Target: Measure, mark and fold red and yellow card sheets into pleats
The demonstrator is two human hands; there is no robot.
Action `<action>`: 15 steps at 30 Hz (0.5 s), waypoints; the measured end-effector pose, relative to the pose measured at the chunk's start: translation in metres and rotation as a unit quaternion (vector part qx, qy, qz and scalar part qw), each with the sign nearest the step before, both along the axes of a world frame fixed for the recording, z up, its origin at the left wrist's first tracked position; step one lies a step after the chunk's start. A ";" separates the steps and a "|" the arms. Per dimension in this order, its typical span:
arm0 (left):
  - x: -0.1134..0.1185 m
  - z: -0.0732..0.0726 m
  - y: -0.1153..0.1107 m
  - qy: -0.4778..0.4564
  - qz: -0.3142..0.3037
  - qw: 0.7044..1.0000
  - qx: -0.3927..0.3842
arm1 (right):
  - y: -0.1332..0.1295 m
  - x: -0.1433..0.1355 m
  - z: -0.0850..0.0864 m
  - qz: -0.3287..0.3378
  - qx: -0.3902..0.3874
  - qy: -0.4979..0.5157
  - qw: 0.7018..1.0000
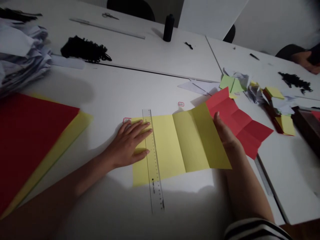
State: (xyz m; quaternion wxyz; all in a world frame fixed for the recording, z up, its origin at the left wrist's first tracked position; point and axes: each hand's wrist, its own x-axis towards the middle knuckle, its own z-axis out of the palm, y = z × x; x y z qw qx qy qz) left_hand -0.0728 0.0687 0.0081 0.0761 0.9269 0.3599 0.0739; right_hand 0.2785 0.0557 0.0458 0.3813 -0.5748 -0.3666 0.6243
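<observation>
A creased sheet of yellow paper (pixel 165 143) lies before me, its right part lifted in folds. Across its left portion runs a clear plastic ruler (pixel 155 173). Flat on the ruler and paper rests my left hand (pixel 131 143), fingers spread. At the raised right edge, my right hand (pixel 226 133) grips the yellow paper, thumb in sight and its other fingers hidden behind the sheet. Beyond that hand is a folded red paper (pixel 240 121), opened out in a zigzag.
Red and yellow sheets (pixel 37 133) are stacked at left, near crumpled paper (pixel 22 56). Black cord (pixel 83 49), a long ruler (pixel 107 28), scissors (pixel 110 16) and a black bottle (pixel 168 28) lie farther back. Paper scraps (pixel 255 93) sit right; another person's hand (pixel 306 61) shows at far right.
</observation>
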 end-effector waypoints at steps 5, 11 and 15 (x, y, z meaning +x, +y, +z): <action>0.003 0.000 0.000 0.014 0.000 1.000 0.004 | -0.003 -0.003 0.003 -0.002 -0.027 -0.068 0.997; 0.003 0.000 0.000 0.016 0.000 1.000 0.005 | -0.008 0.005 -0.007 0.010 -0.049 -0.097 0.994; 0.003 0.000 -0.001 0.009 -0.004 1.000 0.005 | -0.009 0.007 -0.011 0.001 -0.034 -0.130 0.991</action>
